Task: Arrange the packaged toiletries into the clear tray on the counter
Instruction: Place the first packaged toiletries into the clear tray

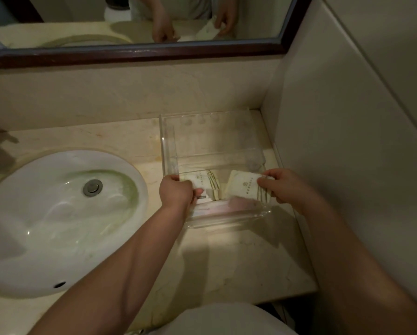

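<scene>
**mop_guy:** what's going on here, starting at the near end?

**tidy_kat:** closest is the front strip of the pale marble table [226, 262], with the white oval sink [45, 226] off to the left. Just past that, both hands are at the front compartment of the clear acrylic tray [164, 141]. The left hand [176, 192] has its fingers curled round the near end of a cream rectangular packet with a striped end [204, 181], right by the tray's left wall. My guess is it's squaring that one against the side to leave room next to it.

**mop_guy:** and the other hand?

**tidy_kat:** the right hand [283, 186] pinches the striped end of a second cream packet [245, 187] between thumb and fingers. It's slanted over the same compartment, just beside the first and not overlapping it. Can't tell if it touches the tray floor. Holding it by the end makes sense imo, since that keeps the fingers off the tray wall when it goes flat.

**mop_guy:** anything further back?

**tidy_kat:** behind the divider I only make out a row of round dimples along the far edge. Then there's the wall and the dark wood-framed mirror [130, 56]. Looks like early days to me.
</scene>
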{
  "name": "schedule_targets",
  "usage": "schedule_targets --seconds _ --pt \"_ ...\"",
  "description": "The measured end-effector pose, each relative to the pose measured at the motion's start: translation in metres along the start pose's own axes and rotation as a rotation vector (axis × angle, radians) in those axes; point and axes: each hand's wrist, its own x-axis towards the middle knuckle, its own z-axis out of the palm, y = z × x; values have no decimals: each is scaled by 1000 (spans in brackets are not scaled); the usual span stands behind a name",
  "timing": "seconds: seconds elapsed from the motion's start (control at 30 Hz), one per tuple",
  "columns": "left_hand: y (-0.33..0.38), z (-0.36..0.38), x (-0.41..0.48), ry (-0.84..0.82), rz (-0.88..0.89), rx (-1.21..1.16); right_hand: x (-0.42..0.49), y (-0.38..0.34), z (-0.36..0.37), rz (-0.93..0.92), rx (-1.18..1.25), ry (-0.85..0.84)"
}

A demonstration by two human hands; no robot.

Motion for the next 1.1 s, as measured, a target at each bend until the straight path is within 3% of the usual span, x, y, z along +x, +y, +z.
schedule_targets --seconds 0.2,0.3,0.43,0.53,0.63,0.73,0.93,1.1 --pt "3 13 -17 47 20 -175 15 -16 9 -15 -171 22" --pt "-2 13 -22 61 99 -90 23 -20 18 -17 -262 59" --pt "-13 8 -38 103 312 169 14 -16 33 -34 -250 265" --pt "-26 0 -47 24 696 450 -7 -7 47 -208 -373 410" --pt "-36 -5 -31 -207 1037 1035 -21 1 67 -308 -533 295" --pt "-43 -9 -20 -242 1097 1371 -20 6 84 -331 -749 119" --pt "-53 -11 -15 -188 1118 1508 -10 5 86 -229 -903 -39" --pt "-54 -13 -13 -227 1096 1484 6 6 73 -288 -873 8"
